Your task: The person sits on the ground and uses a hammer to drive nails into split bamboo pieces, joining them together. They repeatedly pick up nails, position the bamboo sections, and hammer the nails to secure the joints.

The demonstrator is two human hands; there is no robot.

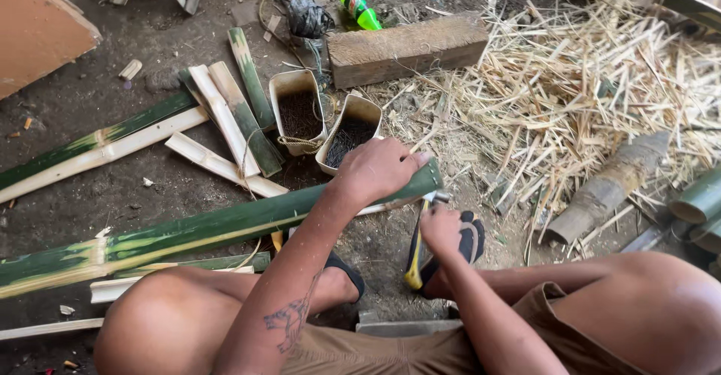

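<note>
The left hand (379,168) is clamped over the near end of a long green bamboo pole (188,232), fingers wrapped round its top. The pole lies on the dirt ground (150,37), running away toward the left edge. Just below it the right hand (439,228) is closed round a hammer (417,255) with a yellow and black handle, its head up against the pole's end. A black sandal (473,236) shows just beside that hand. Past the left hand, two cut-open tubs (300,112) of dark nails stand side by side, with split bamboo slats (225,119) to their left. A wood block (405,48) lies beyond them, a green bottle (358,7) behind it, and straw-like shavings (586,82) spread toward the right edge.
</note>
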